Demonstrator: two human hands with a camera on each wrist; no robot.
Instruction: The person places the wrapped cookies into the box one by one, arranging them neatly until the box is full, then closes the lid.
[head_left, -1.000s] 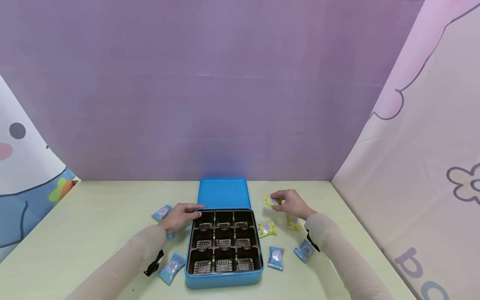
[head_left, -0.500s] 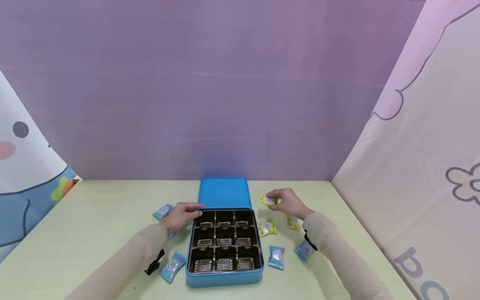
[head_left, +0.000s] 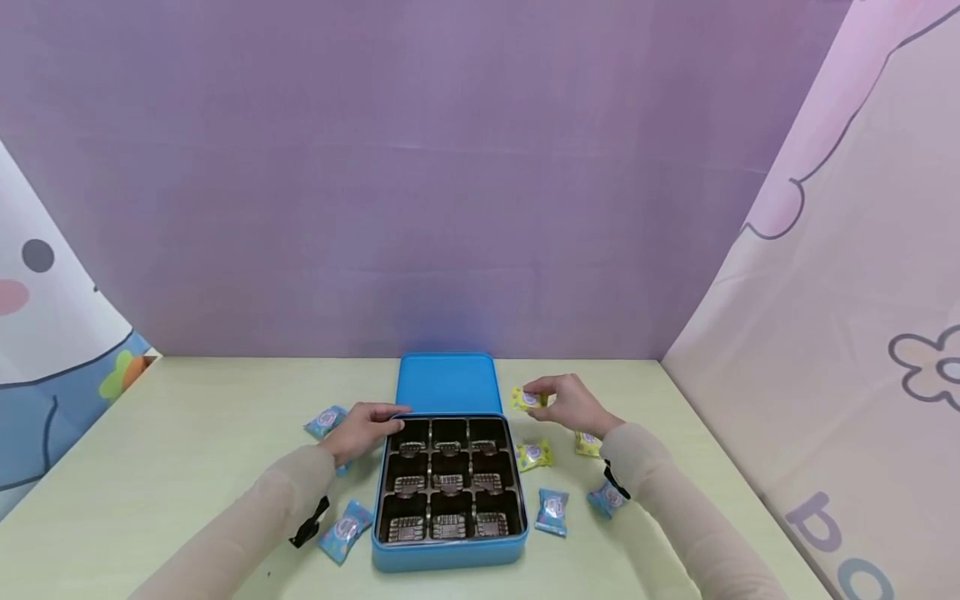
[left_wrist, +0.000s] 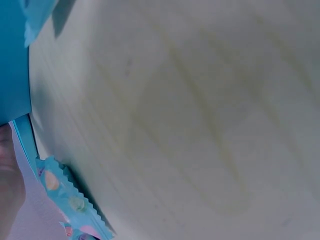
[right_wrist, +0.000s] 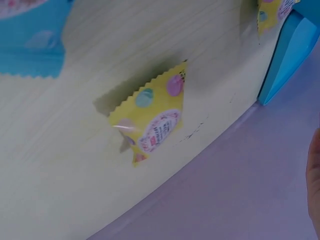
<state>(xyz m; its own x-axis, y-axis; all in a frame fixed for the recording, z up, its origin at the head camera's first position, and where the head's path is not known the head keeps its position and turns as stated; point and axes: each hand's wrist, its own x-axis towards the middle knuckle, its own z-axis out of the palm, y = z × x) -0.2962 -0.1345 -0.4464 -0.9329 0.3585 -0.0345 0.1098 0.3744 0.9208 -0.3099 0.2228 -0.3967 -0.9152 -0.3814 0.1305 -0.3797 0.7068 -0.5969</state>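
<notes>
A blue hinged box (head_left: pixel 448 558) stands with its lid (head_left: pixel 447 383) folded back; a dark tray (head_left: pixel 450 483) with bare compartments fills it. My left hand (head_left: pixel 362 432) grips the box's far left corner, thumb over the rim and index finger along the back edge. Right of the lid, my right hand (head_left: pixel 576 403) pinches a yellow wrapped candy (head_left: pixel 519 398) between thumb and fingers. Another yellow candy (head_left: pixel 534 455) lies against the box's right side. A third yellow candy (head_left: pixel 587 444) lies below my right wrist and shows large in the right wrist view.
Blue wrapped candies lie on the pale table (head_left: pixel 225 417): one (head_left: pixel 346 531) at the box's left, one (head_left: pixel 326 422) beside my left hand, one (head_left: pixel 552 512) at the box's right, one (head_left: pixel 606 498) under the right sleeve. A purple backdrop (head_left: pixel 450 183) rises behind the table.
My right hand has moved left toward the lid, carrying the yellow candy. The left hand keeps its place on the box corner.
</notes>
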